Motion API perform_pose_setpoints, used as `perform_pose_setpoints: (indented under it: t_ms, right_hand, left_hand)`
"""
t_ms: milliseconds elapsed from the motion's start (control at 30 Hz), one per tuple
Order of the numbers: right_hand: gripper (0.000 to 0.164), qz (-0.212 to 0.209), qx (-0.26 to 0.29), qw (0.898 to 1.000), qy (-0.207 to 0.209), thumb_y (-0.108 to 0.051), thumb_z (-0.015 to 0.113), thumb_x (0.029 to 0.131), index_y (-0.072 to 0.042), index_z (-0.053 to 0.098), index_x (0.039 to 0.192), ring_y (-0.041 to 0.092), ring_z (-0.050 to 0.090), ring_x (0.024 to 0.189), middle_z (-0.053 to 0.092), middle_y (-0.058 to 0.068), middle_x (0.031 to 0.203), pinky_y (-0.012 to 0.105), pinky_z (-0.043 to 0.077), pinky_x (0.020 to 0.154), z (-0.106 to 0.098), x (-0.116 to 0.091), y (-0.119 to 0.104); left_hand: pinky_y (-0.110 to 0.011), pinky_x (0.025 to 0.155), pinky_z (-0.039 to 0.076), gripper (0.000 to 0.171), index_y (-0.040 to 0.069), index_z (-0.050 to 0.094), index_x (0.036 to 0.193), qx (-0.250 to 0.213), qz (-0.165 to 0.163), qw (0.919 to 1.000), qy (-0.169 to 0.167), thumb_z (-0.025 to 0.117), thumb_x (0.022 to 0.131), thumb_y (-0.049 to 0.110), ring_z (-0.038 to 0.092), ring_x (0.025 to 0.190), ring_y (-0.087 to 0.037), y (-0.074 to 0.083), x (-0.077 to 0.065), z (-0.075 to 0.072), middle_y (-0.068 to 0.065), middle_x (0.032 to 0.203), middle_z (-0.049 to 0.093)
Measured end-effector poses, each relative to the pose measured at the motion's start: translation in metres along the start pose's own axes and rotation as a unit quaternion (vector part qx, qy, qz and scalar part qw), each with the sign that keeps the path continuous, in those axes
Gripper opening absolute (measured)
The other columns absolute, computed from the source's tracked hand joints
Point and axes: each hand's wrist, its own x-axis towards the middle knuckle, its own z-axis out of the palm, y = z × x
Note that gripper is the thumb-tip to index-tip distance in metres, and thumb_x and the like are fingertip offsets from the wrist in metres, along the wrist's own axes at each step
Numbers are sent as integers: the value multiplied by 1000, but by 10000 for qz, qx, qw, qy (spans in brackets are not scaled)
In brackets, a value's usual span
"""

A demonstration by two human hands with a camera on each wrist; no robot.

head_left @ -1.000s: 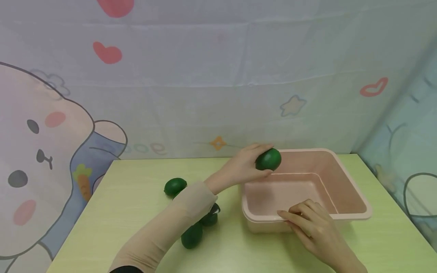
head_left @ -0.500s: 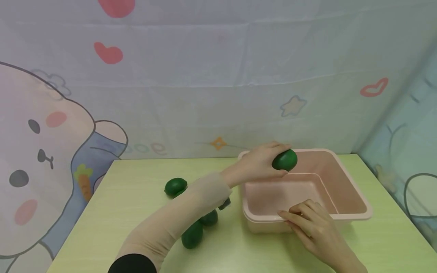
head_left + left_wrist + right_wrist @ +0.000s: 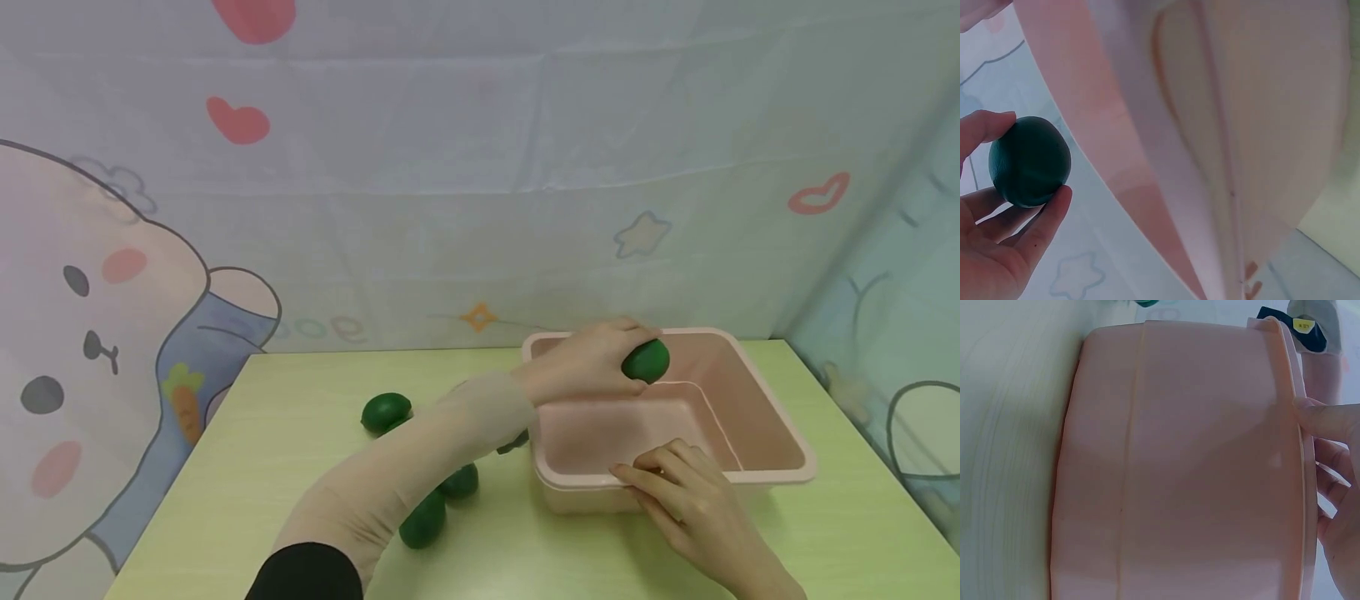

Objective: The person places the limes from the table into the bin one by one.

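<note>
Left hand [image 3: 603, 358] brings fruit [image 3: 651, 361] further right, now over tub [image 3: 573, 481].
Fruit gripped in its fingers, not yet released; right hand [image 3: 690, 500] pinches tub; other fruits [image 3: 423, 522] lie left of both hands.

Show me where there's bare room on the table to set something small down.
The table is bare left of the green fruits and left sleeve, and at the near right, past the right hand and pink basin. Crowded: the middle, where the sleeve crosses over the fruits, and above the basin, where the left hand holds another fruit.
</note>
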Motion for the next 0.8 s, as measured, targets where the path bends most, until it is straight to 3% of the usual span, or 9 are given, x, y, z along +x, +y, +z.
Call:
perform_pose_setpoints:
  t_ms: [167, 333, 600, 800]
  right_hand:
    - [37, 62, -55, 9999, -71, -33, 45, 102, -12, 75, 100, 10, 50, 82, 61, -7, 85, 21, 38, 80, 0, -1, 0]
    - [37, 46, -64, 9999, -70, -33, 45, 102, -12, 75, 99, 10, 50, 82, 61, -8, 85, 21, 38, 80, 0, -1, 0]
    - [37, 57, -63, 9999, -86, -33, 45, 102, -11, 75, 98, 9, 49, 82, 61, -8, 85, 19, 37, 79, 0, 0, -1]
    - [36, 57, -87, 9999, -43, -32, 46, 102, -11, 75, 98, 10, 50, 81, 61, -8, 85, 20, 38, 78, 1, 0, 0]
  left_hand:
    - [-13, 71, 42, 51, 14, 51, 136, 87, 174, 9994, -290, 66, 88, 26, 52, 89, -7, 5, 7, 4, 2, 122, 56]
    - [-12, 71, 43, 56, 15, 48, 139, 249, 110, 9981, -556, 66, 88, 29, 52, 89, -6, 9, 11, 6, 2, 125, 55]
    - [-13, 67, 40, 44, 17, 53, 130, 368, 232, 9960, -778, 65, 88, 25, 50, 84, -6, 12, 16, 9, 6, 113, 55]
    - [-13, 70, 42, 48, 19, 50, 134, 594, 213, 9930, -1003, 65, 89, 29, 51, 86, -5, 15, 21, 11, 8, 113, 55]
